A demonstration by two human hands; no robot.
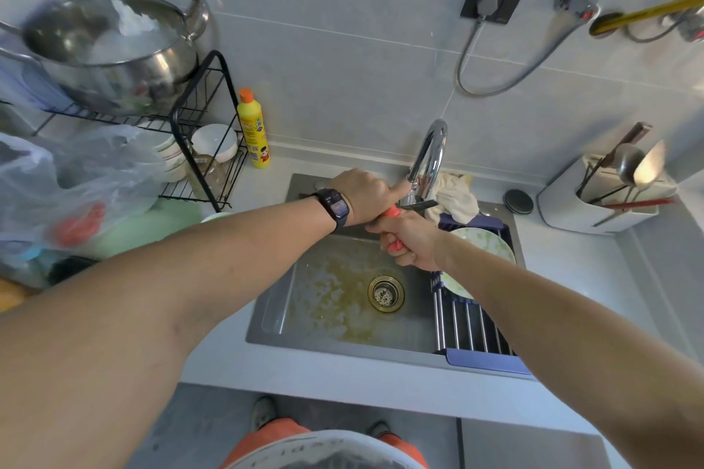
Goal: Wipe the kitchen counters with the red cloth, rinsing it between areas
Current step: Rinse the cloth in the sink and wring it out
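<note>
Both my hands grip the red cloth (394, 244), bunched into a tight roll, above the grey sink (274, 310). My left hand (364, 196), with a dark watch on its wrist, holds the upper end just below the chrome tap (428, 156). My right hand (413, 240) holds the lower end, and red cloth shows between its fingers. The two fists touch. I cannot tell whether water runs from the tap. Yellowish residue and foam lie on the sink floor around the drain strainer (385, 293).
A roll-up rack (472, 324) with a pale plate (482, 246) spans the sink's right side. A rag (455, 194) lies behind the tap. A yellow detergent bottle (253, 129), a dish rack (198, 148) with a steel pot (114, 49) and bags stand left. A utensil holder (602, 198) sits right.
</note>
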